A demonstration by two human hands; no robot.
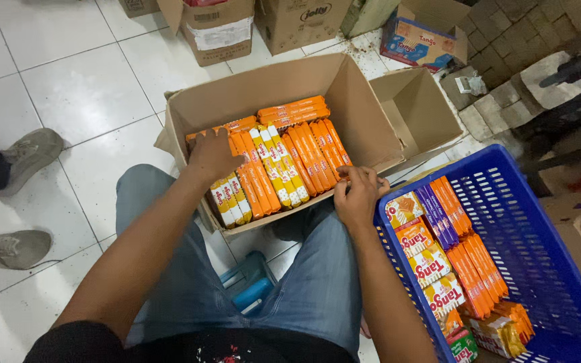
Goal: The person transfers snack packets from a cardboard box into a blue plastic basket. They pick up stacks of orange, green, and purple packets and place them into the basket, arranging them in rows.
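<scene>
Person sits over a cardboard box (344, 87) on the tiled floor (68, 87), w/ a blue basket (539, 249) just beside it on the right.

Left hand (211, 156) is down in the box on the left part of the packed rows, fingers curled over the tops of the orange and yellow packets (284, 161); looks like it's closing on a few, but can't tell if they're actually lifted yet. Right hand (358, 195) sits at the box's near right edge, fingers bent, pinching the end of an orange packet or the box rim — view's too tight to say which.

Progress, judging by how things lie: the box is approx. full, rows standing tight from left wall to mid-right, only a thin gap at the far right. The basket already holds sorted packets (452, 255) along its left side — orange, purple, yellow-and-white — w/ the right half of its floor bare. So some is moved over, most is left in the box.

Other boxes stand at the back; another person's shoes (25, 154) show at the left edge.
</scene>
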